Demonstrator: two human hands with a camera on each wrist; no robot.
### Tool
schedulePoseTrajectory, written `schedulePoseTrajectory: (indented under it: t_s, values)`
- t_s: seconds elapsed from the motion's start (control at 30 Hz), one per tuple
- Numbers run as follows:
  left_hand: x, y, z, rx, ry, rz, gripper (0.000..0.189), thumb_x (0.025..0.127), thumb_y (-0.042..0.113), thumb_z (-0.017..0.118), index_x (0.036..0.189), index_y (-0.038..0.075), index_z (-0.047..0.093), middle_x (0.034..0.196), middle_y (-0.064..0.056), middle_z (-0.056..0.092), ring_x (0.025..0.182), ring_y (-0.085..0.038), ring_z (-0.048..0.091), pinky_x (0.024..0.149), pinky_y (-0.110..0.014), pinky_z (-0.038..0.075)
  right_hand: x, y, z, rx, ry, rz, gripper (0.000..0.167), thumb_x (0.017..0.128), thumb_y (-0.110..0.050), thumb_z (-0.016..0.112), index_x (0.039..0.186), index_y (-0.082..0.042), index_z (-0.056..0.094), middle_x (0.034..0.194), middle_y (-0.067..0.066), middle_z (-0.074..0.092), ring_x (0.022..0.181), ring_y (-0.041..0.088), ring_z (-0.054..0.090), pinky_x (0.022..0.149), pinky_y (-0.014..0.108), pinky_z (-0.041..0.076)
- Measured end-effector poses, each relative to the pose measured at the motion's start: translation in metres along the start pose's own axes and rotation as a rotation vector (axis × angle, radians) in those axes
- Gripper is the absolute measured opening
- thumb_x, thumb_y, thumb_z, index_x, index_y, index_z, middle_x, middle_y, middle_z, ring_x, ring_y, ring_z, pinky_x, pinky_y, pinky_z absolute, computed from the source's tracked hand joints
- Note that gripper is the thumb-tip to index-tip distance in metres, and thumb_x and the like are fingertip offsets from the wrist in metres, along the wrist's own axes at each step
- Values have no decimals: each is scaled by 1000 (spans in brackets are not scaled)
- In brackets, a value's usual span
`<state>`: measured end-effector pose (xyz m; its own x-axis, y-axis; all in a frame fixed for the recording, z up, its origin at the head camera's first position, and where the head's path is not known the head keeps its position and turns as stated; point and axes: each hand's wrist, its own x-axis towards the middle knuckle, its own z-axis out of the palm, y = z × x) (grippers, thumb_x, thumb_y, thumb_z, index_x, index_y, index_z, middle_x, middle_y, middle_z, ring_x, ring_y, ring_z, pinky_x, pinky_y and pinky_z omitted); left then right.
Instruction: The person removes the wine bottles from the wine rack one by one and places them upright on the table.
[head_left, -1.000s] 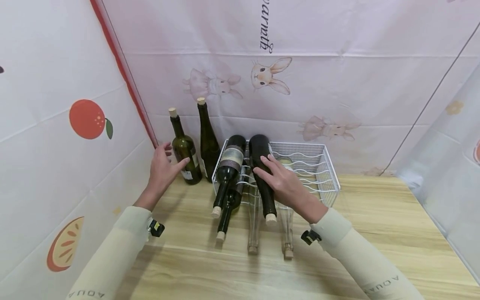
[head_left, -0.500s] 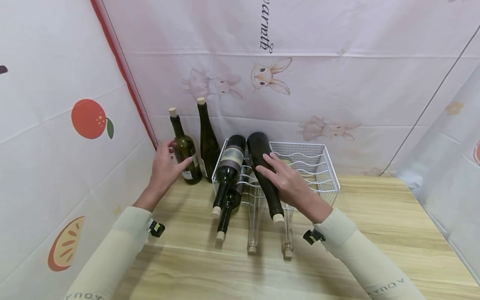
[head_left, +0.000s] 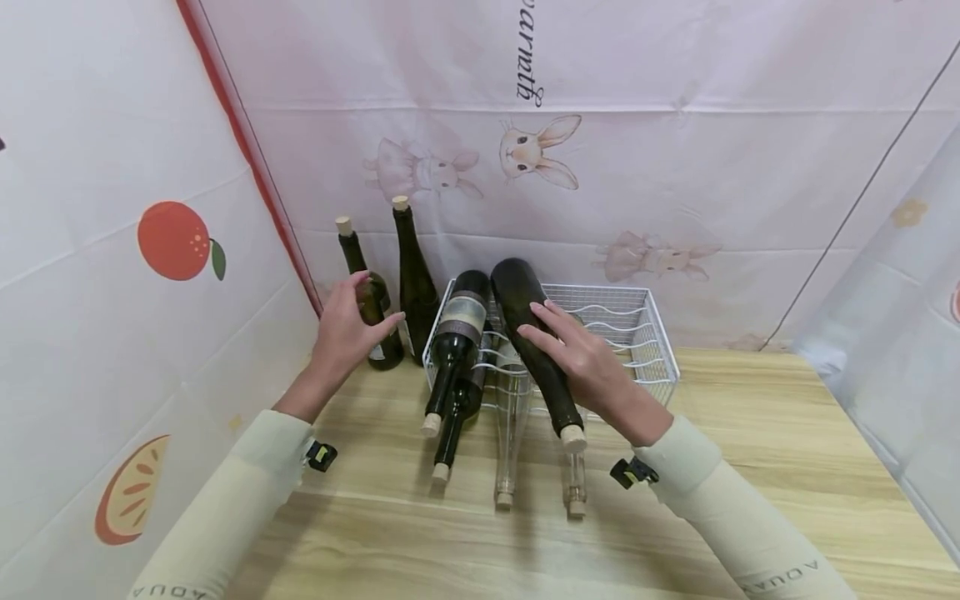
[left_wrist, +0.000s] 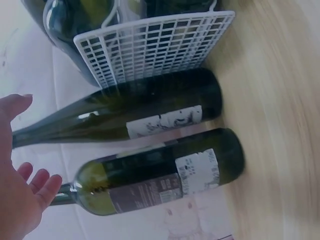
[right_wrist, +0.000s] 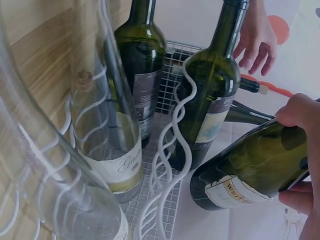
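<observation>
My right hand [head_left: 588, 360] grips a dark green corked wine bottle [head_left: 527, 321] around its body, holding it tilted above the rack with the cork toward me. A white wire wine rack [head_left: 651, 333] stands below it. Two dark bottles lie in its left part: an upper one with a pale label [head_left: 462, 310] and a lower one [head_left: 467, 398]. Two clear glass bottles, one of them the left clear bottle [head_left: 510, 433], lie on the lower level. My left hand [head_left: 347, 333], fingers spread, hovers in front of a standing green bottle [head_left: 381, 304] and holds nothing.
A taller green bottle [head_left: 415, 275] stands upright between the other standing bottle and the rack. Printed cloth walls [head_left: 675, 167] enclose the back and sides. The wooden tabletop [head_left: 750, 467] extends right and forward of the rack.
The gripped bottle has risen a little, and its corked neck has swung right, over the right clear bottle. My left hand has shifted slightly right, staying off the standing bottles.
</observation>
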<state>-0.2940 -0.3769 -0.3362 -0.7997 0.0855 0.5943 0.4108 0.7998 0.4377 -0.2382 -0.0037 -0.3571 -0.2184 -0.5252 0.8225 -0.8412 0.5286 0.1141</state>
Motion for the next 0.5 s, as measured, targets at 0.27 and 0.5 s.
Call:
schedulePoseTrajectory:
  t_s: [0.27,0.5]
  values:
    - [4,14,-2,11,24,94,86,81,28,90,148,-1,45,141,-26,55,119,-39,58,97,-56,55,3,-2,-6,44,71,12,44,107,-37,53,131,-2,66,136,31,64,123,53,63,93,59,60]
    - [8,28,-4,25,18,171,88,79,28,92,147,-4,47,146,-25,55,131,-42,55,110,-58,48,9,-7,-11,103,170,29,42,100,-33,65,126,-1,70,131,30,67,118,49,68,96,56,59]
